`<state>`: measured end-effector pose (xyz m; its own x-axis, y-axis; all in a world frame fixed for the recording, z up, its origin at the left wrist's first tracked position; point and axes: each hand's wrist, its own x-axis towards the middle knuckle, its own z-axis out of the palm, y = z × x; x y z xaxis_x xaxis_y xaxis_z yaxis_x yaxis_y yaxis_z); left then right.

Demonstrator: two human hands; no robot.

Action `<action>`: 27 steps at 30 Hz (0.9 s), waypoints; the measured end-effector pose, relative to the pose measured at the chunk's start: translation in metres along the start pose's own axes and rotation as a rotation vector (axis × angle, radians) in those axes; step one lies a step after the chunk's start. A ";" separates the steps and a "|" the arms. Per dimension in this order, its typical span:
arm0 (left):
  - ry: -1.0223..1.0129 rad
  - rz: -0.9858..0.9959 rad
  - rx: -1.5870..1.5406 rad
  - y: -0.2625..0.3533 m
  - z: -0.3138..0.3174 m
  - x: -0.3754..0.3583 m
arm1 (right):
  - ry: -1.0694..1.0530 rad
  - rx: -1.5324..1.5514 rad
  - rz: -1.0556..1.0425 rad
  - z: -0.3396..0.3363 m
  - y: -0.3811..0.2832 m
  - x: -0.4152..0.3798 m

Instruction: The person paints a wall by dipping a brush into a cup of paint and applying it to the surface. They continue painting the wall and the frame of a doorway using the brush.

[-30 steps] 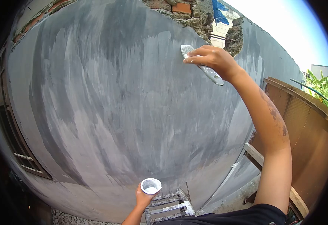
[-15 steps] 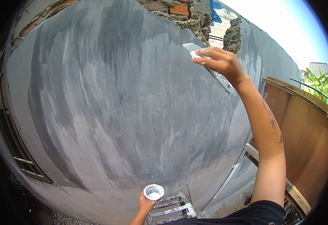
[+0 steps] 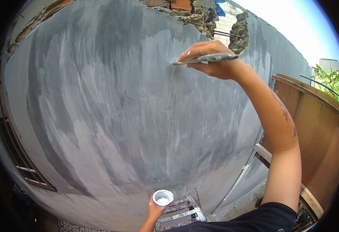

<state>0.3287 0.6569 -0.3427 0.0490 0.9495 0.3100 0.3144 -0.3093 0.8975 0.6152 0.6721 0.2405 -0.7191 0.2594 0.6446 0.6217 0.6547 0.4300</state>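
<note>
My right hand (image 3: 210,58) is closed round a paintbrush (image 3: 217,58) with a paint-smeared handle. The brush is held nearly level high on the wall, its bristle end pointing left at the grey surface. Streaky grey and whitish paint covers the wall (image 3: 127,108). Low in the view, my left hand (image 3: 155,210) grips a small white paint cup (image 3: 163,198) from its left side. White paint lies in the cup, whose opening faces up towards me.
Below the cup stands a paint-spattered slatted step (image 3: 181,213). Broken brickwork (image 3: 200,15) with a gap and bare rods tops the wall. A brown corrugated panel (image 3: 312,127) stands close on the right, a barred window (image 3: 26,170) at left.
My right hand has swung left and slightly down, turning the brush from slanting up-left to nearly level against the wall. The cup appears slightly further right.
</note>
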 end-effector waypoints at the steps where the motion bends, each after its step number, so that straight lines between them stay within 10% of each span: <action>1: 0.002 0.000 0.001 -0.002 0.002 0.001 | 0.019 0.034 0.068 -0.008 0.009 0.015; 9: -0.041 -0.023 -0.134 0.000 0.008 0.001 | 0.298 0.231 0.187 -0.075 0.052 0.095; 16: -0.054 -0.059 -0.093 0.002 -0.004 -0.016 | -0.025 -0.586 -0.176 0.004 0.030 0.019; 27: -0.105 -0.034 -0.073 -0.001 0.006 -0.005 | 0.101 -0.055 0.150 -0.038 0.045 0.066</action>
<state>0.3333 0.6527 -0.3474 0.1397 0.9587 0.2479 0.2483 -0.2763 0.9285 0.6077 0.6920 0.3259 -0.5839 0.2771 0.7631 0.7377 0.5735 0.3562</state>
